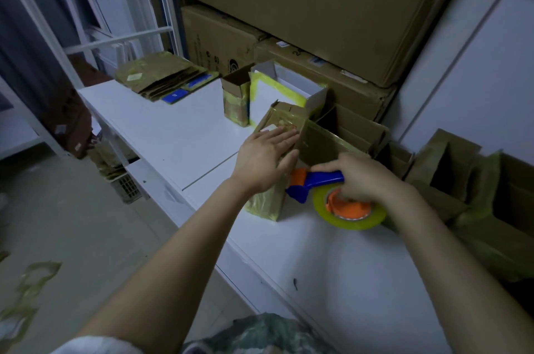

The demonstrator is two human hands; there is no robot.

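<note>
The box point(283, 122) stands tall, left hand point(261, 160) pressed flat on it, right hand point(367, 177) holding the tape gun point(326, 178) tight just right of it.

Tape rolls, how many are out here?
1: the tape roll on the dispenser gripped by the right hand, beside the box the left hand presses. Others may be hidden.

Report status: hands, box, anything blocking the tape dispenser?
Left hand flat on the cardboard box, steadying it. Right hand grips the tape dispenser at the box's side. Open cartons crowd close behind on the right.
</note>
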